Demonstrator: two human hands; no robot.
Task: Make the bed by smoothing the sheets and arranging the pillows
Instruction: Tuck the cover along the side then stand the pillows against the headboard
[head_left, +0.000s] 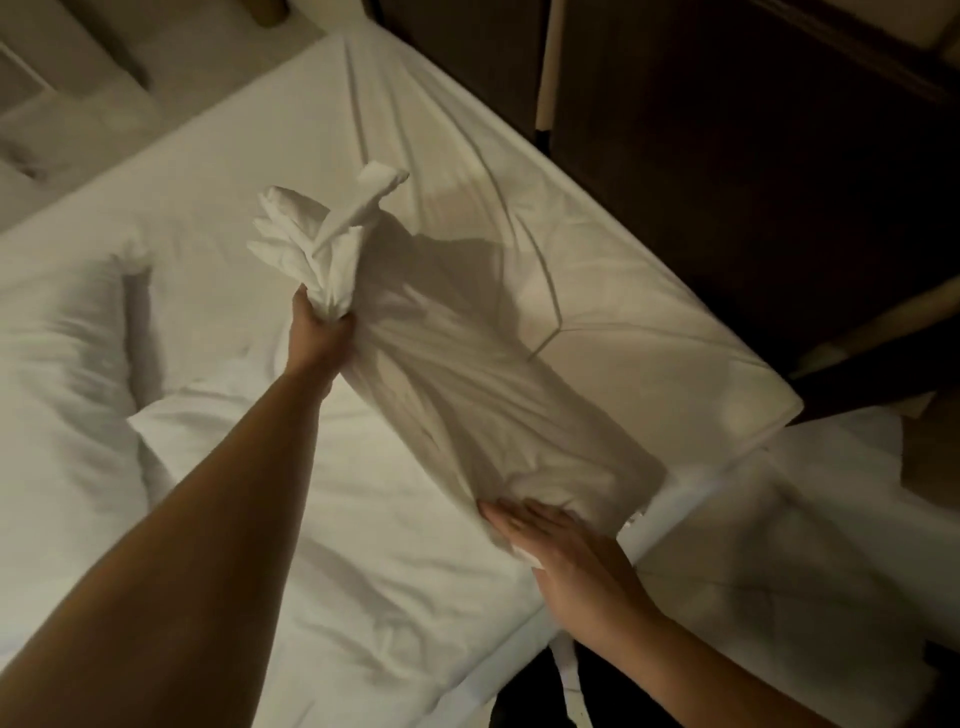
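A white pillow in its case (467, 395) is held above the bed, stretched from upper left to lower right. My left hand (319, 325) is shut on the bunched open end of the pillowcase, whose loose cloth (317, 234) fans out above my fist. My right hand (556, 545) lies flat with fingers spread against the pillow's near end. The white fitted sheet (597, 249) covers the mattress with long creases running to the far corner. A second white pillow (62, 364) lies at the left, and rumpled white bedding (363, 545) is spread beneath my arms.
A dark wooden headboard or wall panel (727, 156) runs along the right of the bed. A second white mattress or bedding surface (779, 545) adjoins at the lower right. Pale floor and furniture (78, 78) show at the upper left.
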